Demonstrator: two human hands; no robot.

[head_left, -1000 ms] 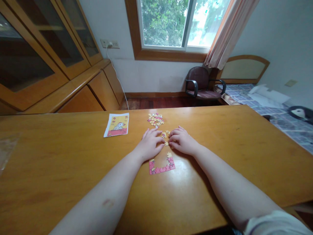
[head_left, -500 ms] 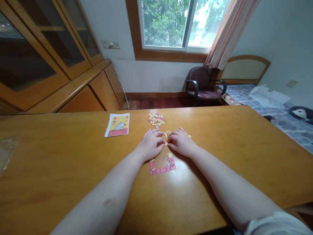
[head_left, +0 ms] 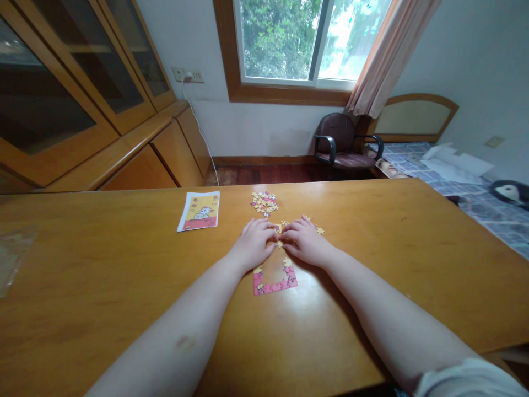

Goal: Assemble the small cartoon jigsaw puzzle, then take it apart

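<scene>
My left hand (head_left: 256, 242) and my right hand (head_left: 308, 241) meet at the fingertips just above the tabletop. Between them is a small yellow jigsaw piece (head_left: 280, 244), pinched by the fingers of both hands; the fingers partly cover it. Nearer to me lies a joined U-shaped puzzle border (head_left: 276, 287), pink along the bottom with yellow pieces at its upper ends. A few loose yellow pieces (head_left: 320, 230) lie beyond and beside my right hand. Some pieces just behind my fingertips are partly hidden.
A heap of loose jigsaw pieces (head_left: 265, 203) lies near the table's far edge. Left of it is a picture card (head_left: 200, 212) with a white animal on yellow and pink. Clear plastic (head_left: 14, 256) lies at the table's left. An armchair (head_left: 341, 140) stands beyond the wooden table (head_left: 124, 286).
My fingertips have shifted slightly and drawn closer together around the yellow piece. My right hand has moved a little left, showing more of the loose pieces beside it.
</scene>
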